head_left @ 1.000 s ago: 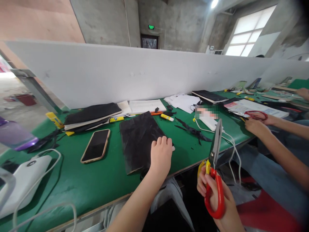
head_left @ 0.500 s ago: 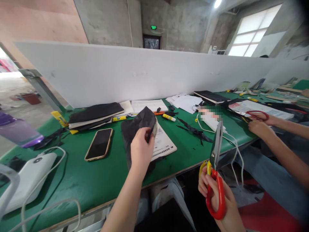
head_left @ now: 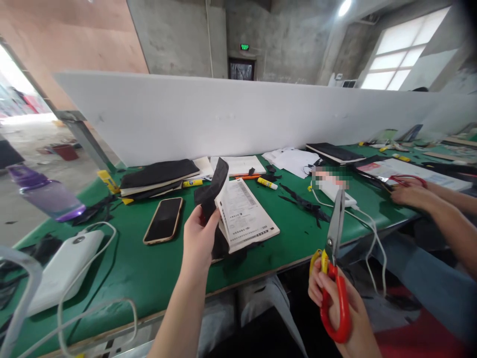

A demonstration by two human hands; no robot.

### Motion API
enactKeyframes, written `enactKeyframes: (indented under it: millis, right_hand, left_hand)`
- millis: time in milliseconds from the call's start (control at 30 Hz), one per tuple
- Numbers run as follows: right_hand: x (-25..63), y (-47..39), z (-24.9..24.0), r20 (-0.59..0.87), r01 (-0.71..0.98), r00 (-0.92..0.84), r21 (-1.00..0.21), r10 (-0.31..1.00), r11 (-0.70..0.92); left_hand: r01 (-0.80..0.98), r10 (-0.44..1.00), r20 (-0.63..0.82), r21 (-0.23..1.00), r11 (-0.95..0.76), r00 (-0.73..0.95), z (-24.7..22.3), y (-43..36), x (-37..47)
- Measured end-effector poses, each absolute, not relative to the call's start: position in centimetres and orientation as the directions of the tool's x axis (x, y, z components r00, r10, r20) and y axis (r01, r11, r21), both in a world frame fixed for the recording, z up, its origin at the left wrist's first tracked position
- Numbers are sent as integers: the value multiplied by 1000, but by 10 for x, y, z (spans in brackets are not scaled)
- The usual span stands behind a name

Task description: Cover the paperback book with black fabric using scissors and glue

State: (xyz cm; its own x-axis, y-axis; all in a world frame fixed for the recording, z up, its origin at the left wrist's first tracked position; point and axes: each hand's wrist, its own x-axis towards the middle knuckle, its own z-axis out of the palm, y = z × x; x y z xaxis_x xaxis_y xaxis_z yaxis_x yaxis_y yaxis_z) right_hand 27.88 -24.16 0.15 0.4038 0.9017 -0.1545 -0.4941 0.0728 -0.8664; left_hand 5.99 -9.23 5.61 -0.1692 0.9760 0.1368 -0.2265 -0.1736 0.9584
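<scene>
Black cover [head_left: 218, 185] swung left in left hand [head_left: 200, 232]; booklet [head_left: 249, 214] near table edge [head_left: 261, 272].

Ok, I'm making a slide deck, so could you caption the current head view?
Left hand holds open the black cover of a printed booklet on a green table; right hand grips scissors.

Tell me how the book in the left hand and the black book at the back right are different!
The held book is open, its cover lifted by the left hand; the back book looks shut. The held book shows a printed page, the back book a black cover. The held book is nearer the front edge than the back book. Both have black covers.
</scene>
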Motion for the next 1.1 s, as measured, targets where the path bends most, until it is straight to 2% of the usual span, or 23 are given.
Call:
enactKeyframes:
  millis: [133,367,467,567,733,833,1100]
  right_hand:
    - [278,-238,1,-116,-425,398,-903,910,71]
    - [248,-202,47,50,-227,507,-955,860,190]
    - [236,-174,61,132,-183,474,-952,870,244]
    - [226,-148,63,208,8,424,-974,881,226]
    - [211,-123,60,268,276,506,-951,820,141]
    - [210,-118,58,261,314,570,-945,779,86]
    - [224,-114,48,241,259,634,-961,735,91]
  left_hand:
    - [-299,988,98,945,-129,-117,51,-93,62]
    - [-4,982,182,983,-182,-56,42,-99,79]
    - [64,977,207,977,-203,-50,41,-101,87]
    - [111,971,234,967,-228,-48,43,-103,94]
    - [130,965,258,959,-251,-44,47,-106,96]
    - [115,966,255,962,-248,-48,46,-106,89]
    - [-34,977,191,980,-195,-100,42,-103,65]
